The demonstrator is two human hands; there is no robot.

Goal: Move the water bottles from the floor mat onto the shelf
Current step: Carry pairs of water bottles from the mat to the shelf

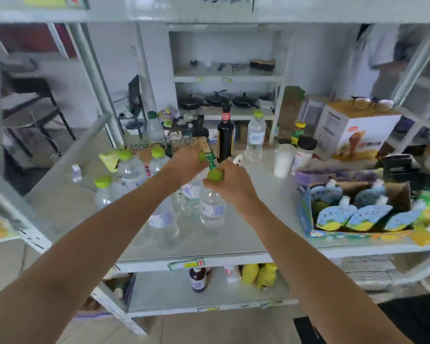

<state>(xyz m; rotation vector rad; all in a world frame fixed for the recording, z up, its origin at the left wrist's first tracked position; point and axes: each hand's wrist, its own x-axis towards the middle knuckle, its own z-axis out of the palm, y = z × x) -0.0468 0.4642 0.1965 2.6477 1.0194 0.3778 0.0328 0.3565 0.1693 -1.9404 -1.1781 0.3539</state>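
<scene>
Both hands set water bottles on the shelf (233,247), each gripped at its cap.

The right hand (230,181) is closed around the green cap of a clear bottle (212,207) standing just left of the pouch box (305,214); the bottle hangs straight below the fist. The left hand (184,161) clasps the cap of a second bottle (191,194), farther from the pouch box, touching the first.
</scene>
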